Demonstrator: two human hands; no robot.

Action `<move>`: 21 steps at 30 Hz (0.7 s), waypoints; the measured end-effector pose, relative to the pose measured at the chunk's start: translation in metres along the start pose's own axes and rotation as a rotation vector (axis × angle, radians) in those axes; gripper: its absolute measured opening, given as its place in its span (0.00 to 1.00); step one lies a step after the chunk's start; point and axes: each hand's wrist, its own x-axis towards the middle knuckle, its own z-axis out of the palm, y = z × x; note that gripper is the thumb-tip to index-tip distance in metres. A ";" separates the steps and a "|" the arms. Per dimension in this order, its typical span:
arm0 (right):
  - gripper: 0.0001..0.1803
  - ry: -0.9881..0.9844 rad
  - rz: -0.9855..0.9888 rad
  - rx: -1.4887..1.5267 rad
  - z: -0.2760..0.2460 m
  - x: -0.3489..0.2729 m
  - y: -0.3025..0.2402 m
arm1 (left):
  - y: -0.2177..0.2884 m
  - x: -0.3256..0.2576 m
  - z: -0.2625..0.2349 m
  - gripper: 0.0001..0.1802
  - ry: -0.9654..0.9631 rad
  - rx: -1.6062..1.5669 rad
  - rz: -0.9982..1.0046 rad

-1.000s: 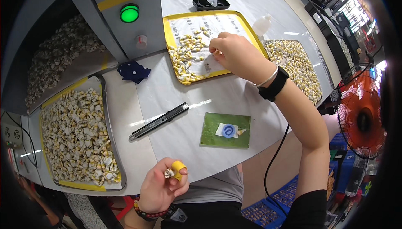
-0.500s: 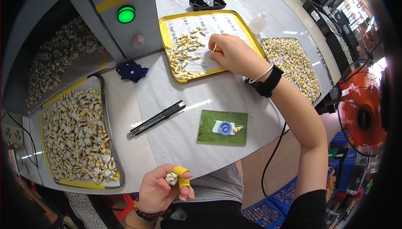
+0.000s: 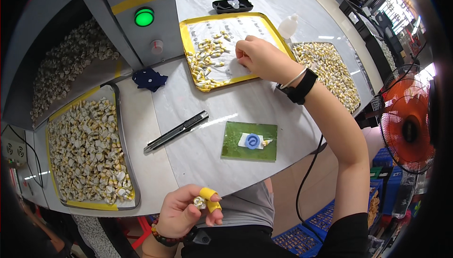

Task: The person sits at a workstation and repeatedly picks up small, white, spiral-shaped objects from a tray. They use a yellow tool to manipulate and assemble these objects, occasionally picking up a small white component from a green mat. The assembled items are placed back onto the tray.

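Note:
My left hand (image 3: 177,214), with yellow tape round two fingers, is closed on a small white tooth-shaped piece (image 3: 200,203) near the table's front edge. My right hand (image 3: 265,59) is over a yellow-rimmed tray (image 3: 236,18), its fingers bent down and pressed together at the paper lining. Whatever is between those fingertips is hidden. To the left of that hand, loose white-and-yellow tooth-shaped pieces (image 3: 207,57) lie in the tray. Between my hands, a green square plate (image 3: 231,152) carries a blue ring (image 3: 253,141) on white paper, with one small piece beside it.
A full tray of tooth-shaped pieces (image 3: 87,152) stands at left, another (image 3: 330,69) at right. A box cutter (image 3: 177,133) lies mid-table. Around it are a dark blue cloth (image 3: 150,80), a grey machine with lit buttons (image 3: 144,17), a white bottle (image 3: 288,26) and a fan (image 3: 408,126).
My left hand has shifted slightly right, and the tooth-shaped piece has turned in its fingers. My right hand has rolled a little over the tray, its fingertips now more hidden.

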 end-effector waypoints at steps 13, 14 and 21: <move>0.07 -0.177 0.066 0.611 -0.061 -0.102 -0.098 | 0.002 0.010 0.005 0.24 0.142 0.012 0.091; 0.07 -0.164 0.074 0.579 -0.057 -0.109 -0.097 | 0.003 0.012 0.007 0.24 0.147 0.005 0.068; 0.08 -0.091 -0.060 0.215 -0.045 -0.116 -0.095 | -0.001 0.012 -0.001 0.28 0.042 -0.057 -0.029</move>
